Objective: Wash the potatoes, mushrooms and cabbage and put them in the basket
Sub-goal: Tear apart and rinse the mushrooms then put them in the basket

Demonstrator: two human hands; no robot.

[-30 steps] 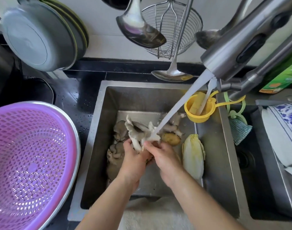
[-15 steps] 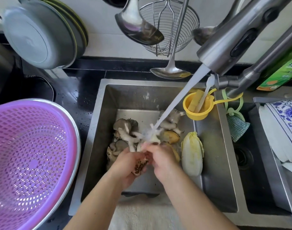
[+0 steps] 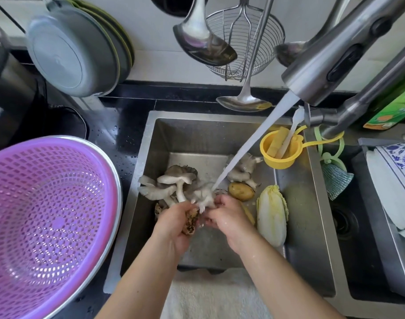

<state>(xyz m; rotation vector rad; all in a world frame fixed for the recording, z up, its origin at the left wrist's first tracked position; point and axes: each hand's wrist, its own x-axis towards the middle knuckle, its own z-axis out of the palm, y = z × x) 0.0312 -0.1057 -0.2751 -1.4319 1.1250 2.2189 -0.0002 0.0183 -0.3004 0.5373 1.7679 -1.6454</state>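
Note:
In the steel sink [image 3: 312,226], my left hand [image 3: 171,226] grips the brown, dirty base of an oyster mushroom cluster [image 3: 173,185]. My right hand [image 3: 229,217] pinches white mushroom pieces [image 3: 205,196] at the cluster's top, right where the tap's water stream [image 3: 249,146] lands. A second mushroom clump [image 3: 241,169] lies further back. A potato [image 3: 241,191] sits just beyond my right hand. The cabbage [image 3: 271,215] lies lengthwise to the right. The purple basket [image 3: 47,217] sits in a metal bowl on the left counter and holds nothing.
The tap head [image 3: 335,56] juts in from the upper right. A yellow strainer cup [image 3: 282,148] hangs at the sink's right wall. Ladles and a wire skimmer [image 3: 242,42] hang above. A second basin [image 3: 348,222] and patterned dishes [image 3: 397,180] are at right. A towel [image 3: 210,295] lies on the near rim.
The cluster has tipped so its brown base now faces me in my left hand. My right hand has shifted to the top pieces under the stream.

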